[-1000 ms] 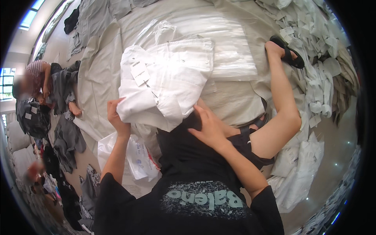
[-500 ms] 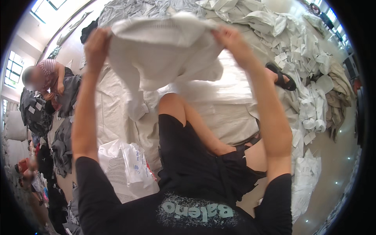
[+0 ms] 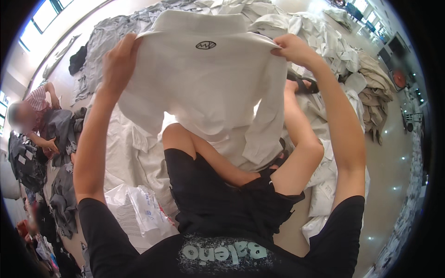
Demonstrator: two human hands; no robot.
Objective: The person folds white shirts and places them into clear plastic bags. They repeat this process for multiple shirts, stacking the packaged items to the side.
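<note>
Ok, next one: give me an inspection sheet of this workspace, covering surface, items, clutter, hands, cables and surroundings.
Surface: pale cloth spread around the person's legs.
Things: white collared garment, held up spread; dark oval emblem below its collar.
Clutter: white plastic bag lower left; pale garment heap upper right.
Hands: left hand and right hand each grip one shoulder.
Cables: nothing seen.
Surroundings: co-worker at left, dark grey garments nearby; windows upper left.
</note>
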